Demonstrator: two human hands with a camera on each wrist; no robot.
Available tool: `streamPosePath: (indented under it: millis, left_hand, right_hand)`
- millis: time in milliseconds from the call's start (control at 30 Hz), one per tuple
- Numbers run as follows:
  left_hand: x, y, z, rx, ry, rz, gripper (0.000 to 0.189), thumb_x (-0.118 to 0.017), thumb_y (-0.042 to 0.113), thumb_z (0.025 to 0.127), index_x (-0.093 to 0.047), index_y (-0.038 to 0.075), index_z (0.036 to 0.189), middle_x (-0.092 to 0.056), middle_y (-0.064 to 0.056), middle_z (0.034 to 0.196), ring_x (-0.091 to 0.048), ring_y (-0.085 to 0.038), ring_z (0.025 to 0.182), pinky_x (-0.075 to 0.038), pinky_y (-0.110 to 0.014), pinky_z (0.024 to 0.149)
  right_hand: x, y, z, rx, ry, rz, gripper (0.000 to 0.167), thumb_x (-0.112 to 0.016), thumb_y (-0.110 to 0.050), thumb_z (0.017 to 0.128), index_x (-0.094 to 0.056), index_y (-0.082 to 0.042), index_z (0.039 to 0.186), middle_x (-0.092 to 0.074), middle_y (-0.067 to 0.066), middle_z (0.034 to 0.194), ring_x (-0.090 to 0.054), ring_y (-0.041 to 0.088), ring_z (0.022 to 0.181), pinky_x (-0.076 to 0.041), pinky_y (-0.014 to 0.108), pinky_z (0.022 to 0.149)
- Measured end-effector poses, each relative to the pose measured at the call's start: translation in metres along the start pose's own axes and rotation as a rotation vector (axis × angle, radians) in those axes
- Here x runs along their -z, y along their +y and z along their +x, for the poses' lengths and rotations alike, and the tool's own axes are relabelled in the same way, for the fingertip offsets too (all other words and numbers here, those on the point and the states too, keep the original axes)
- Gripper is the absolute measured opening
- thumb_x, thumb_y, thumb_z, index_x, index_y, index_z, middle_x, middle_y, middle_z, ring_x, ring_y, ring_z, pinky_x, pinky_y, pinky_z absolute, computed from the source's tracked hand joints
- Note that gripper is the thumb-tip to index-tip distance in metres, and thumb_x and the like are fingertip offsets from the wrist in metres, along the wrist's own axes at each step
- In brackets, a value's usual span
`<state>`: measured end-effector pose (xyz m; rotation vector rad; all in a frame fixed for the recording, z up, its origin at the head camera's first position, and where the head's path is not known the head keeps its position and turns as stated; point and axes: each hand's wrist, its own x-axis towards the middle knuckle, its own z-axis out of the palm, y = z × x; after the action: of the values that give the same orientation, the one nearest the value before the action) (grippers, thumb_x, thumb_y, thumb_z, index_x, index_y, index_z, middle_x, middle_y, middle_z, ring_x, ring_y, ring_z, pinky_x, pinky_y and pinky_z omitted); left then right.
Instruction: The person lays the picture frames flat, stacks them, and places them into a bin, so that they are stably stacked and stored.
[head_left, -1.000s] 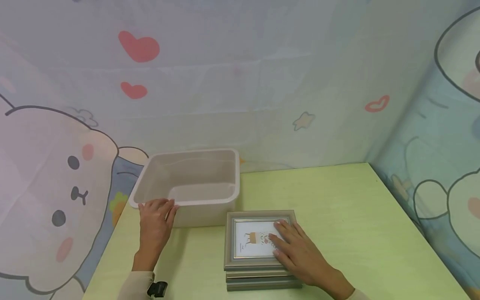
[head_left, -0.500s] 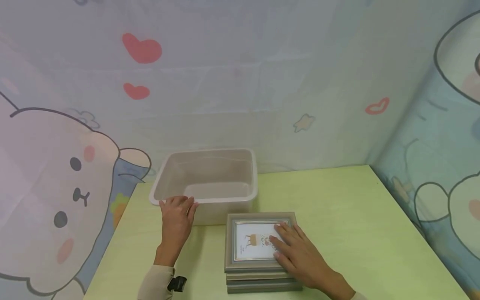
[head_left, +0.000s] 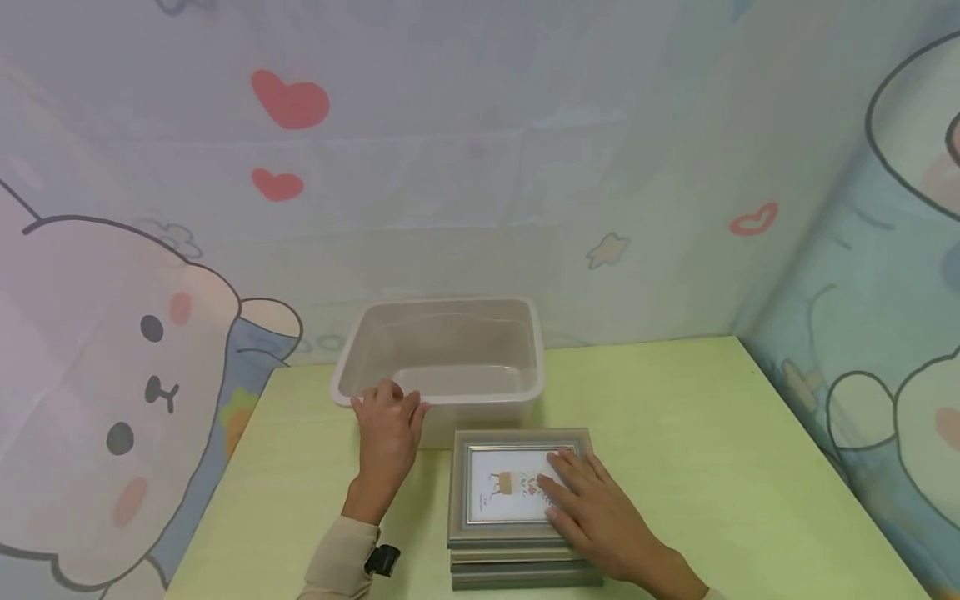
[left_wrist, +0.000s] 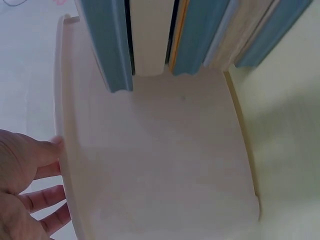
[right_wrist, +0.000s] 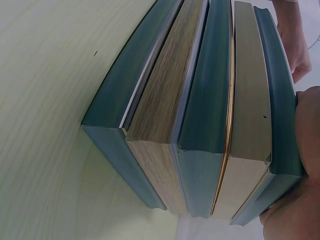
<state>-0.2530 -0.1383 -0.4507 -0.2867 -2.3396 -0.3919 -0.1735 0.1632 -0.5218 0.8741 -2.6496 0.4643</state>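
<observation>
A beige plastic bin stands at the back of the table, and its visible inside holds nothing. My left hand grips the near rim of this bin, left of its middle; in the left wrist view the thumb and fingers of the hand meet the rim. In front of the bin lies a stack of several picture frames, blue-grey and wood-toned. The top one holds a print of a brown animal with flowers. My right hand rests on this top frame's right side with its fingers spread.
The light green table stretches out to the right of the stack. A cartoon-printed cloth hangs behind the table and at both sides. A dark watch is on the left wrist.
My left hand has slid the bin to the right along the back of the table, so that it now stands behind the stack. My right hand has stayed on the picture frames.
</observation>
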Motion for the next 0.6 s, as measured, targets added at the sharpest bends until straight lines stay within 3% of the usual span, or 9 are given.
streamPosePath:
  millis: [233,467,600]
  left_hand:
    - [-0.006,0.011,0.002,-0.012,0.01,0.012,0.015,-0.083,0.018,0.079,-0.078,0.006,0.085,-0.054,-0.012,0.081,-0.053,-0.035,0.079,-0.043,-0.066,0.082]
    - [-0.013,0.023,0.005,0.005,-0.016,0.041,0.016,-0.082,0.022,0.08,-0.078,0.008,0.086,-0.054,-0.01,0.081,-0.055,-0.034,0.081,-0.044,-0.068,0.087]
    - [-0.015,0.029,0.005,0.004,-0.02,0.059,0.015,-0.082,0.023,0.081,-0.078,0.009,0.085,-0.054,-0.01,0.081,-0.055,-0.033,0.081,-0.044,-0.064,0.084]
  right_hand:
    - [-0.001,-0.001,0.001,0.015,0.026,-0.018,0.042,-0.056,-0.039,0.1,-0.064,-0.018,0.135,-0.052,0.011,0.151,-0.043,0.032,0.143,-0.027,0.054,0.116]
    - [-0.001,0.0,0.001,0.016,0.031,-0.032,0.042,-0.057,-0.039,0.098,-0.065,-0.018,0.134,-0.052,0.011,0.15,-0.043,0.032,0.144,-0.029,0.056,0.114]
    - [-0.002,0.001,-0.001,0.015,0.039,-0.028,0.042,-0.057,-0.039,0.098,-0.065,-0.019,0.134,-0.052,0.011,0.15,-0.043,0.032,0.144,-0.025,0.052,0.12]
